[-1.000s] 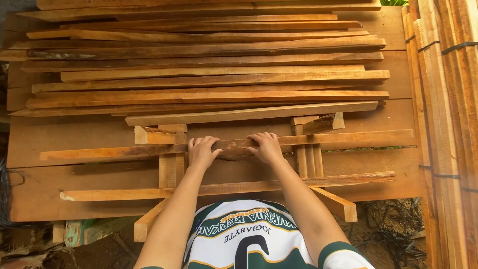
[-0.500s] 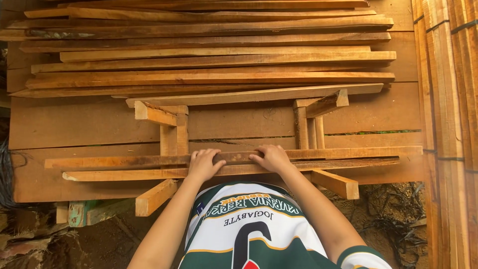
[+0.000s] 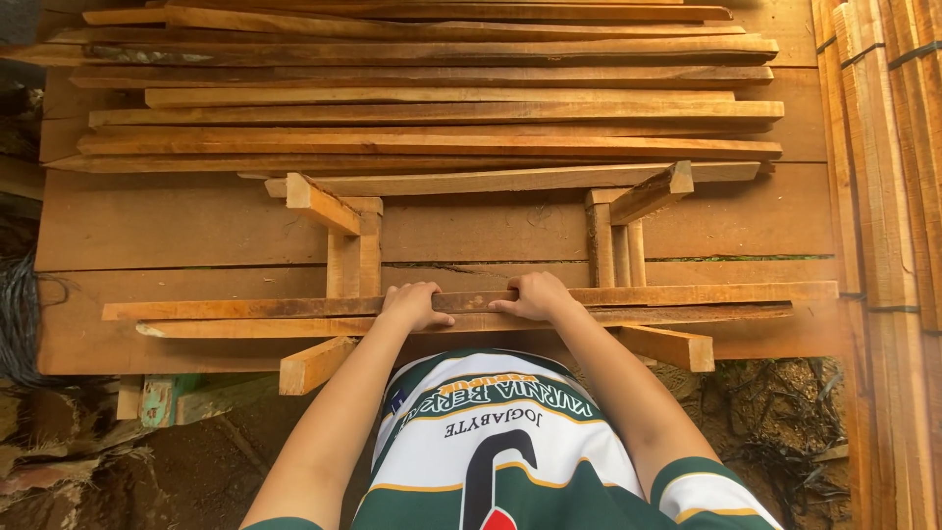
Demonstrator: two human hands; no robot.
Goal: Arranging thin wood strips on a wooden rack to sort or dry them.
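Both hands were down on the wood! The left hand (image 3: 414, 304) curled over the upper slat (image 3: 245, 307), fingers closed on its far edge; the right hand (image 3: 535, 294) gripped the same slat just beside it. A second slat (image 3: 687, 316) lay touching beneath, both resting across two wooden trestle frames (image 3: 353, 245) at the near edge of the plank worktop (image 3: 196, 221). Bare planking lay open between the slats and the stack of battens (image 3: 432, 118) further back. More timber (image 3: 883, 196) crowded the right edge.
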